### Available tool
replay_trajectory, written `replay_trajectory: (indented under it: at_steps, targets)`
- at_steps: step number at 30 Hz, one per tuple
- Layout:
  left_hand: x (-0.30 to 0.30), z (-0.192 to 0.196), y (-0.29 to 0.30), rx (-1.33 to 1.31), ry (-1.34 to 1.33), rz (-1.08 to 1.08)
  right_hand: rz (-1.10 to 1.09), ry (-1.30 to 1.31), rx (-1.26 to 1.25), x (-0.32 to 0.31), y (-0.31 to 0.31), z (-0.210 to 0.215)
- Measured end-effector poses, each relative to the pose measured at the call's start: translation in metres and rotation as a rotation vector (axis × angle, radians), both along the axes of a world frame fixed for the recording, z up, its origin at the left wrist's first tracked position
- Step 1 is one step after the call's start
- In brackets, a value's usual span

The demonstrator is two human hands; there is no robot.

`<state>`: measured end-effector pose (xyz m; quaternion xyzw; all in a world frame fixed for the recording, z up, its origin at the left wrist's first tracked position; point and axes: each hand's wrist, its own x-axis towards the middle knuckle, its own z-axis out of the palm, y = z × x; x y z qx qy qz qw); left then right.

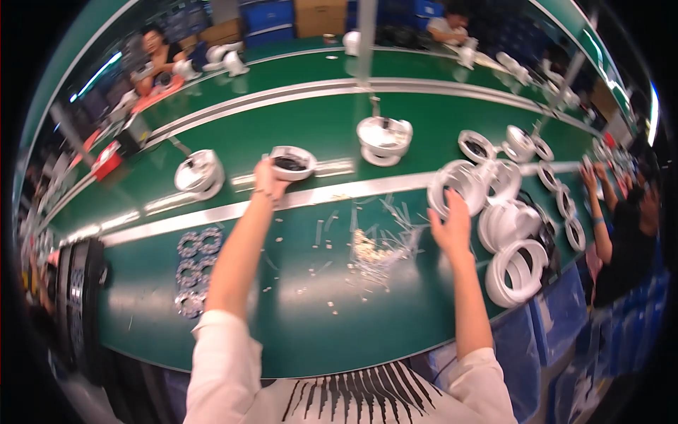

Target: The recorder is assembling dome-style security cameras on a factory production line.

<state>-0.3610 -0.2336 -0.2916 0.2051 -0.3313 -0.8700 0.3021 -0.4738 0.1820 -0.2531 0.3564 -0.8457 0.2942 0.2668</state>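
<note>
Just right of the fingers of the left hand [271, 178], gripped by them at its left side, I see from afar a white bowl [294, 163], dark inside. Beyond the spread fingers of the right hand [452, 227] lies a white ring [462, 174]; I cannot tell whether they touch.

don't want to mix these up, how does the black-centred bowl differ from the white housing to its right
Inside, the black-centred bowl is mostly black, while the white housing is mostly pale. The black-centred bowl has the left grip at its edge; the white housing stands untouched on the green surface. Both have round white rims.
</note>
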Motion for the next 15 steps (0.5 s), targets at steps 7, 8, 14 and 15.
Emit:
replay_trajectory:
  at_steps: [7, 8, 14, 15]
  targets:
    - [0.025, -0.022, 0.013, -0.771, -0.593, 0.498, -0.026, -0.051, 0.136, -0.027, -0.003, -0.028]
    - [0.037, -0.002, 0.034, -0.9, -0.595, 0.446, -0.084, 0.01, 0.156, -0.038, 0.01, -0.035]
    - [0.203, 0.089, -0.004, -1.348, -0.484, 0.709, 0.007, -0.056, -0.045, -0.054, 0.033, -0.025]
    - [0.233, 0.094, -0.026, -1.236, -0.542, 0.597, -0.03, 0.017, 0.007, -0.056, 0.044, -0.022]
